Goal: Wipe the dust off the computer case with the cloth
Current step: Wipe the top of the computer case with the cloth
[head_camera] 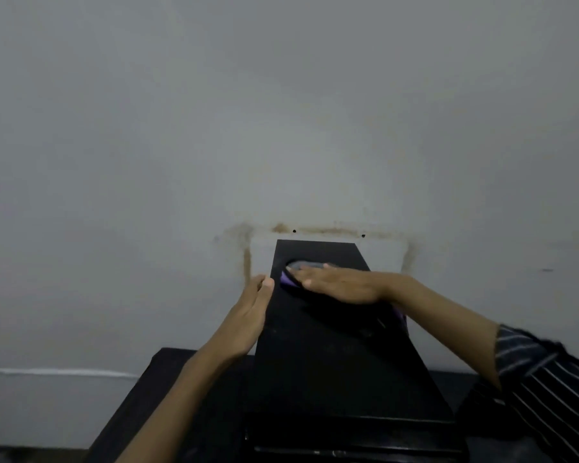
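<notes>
Pressing purple cloth (287, 279) onto computer case (331, 345) top with flat right hand (340, 284); bracing left side with spread left hand (248, 315).

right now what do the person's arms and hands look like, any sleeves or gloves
Both hands are bare, no gloves. The left hand and its forearm are uncovered. The right hand has a bare forearm, with a dark sleeve with thin pale stripes starting near the elbow.
</notes>
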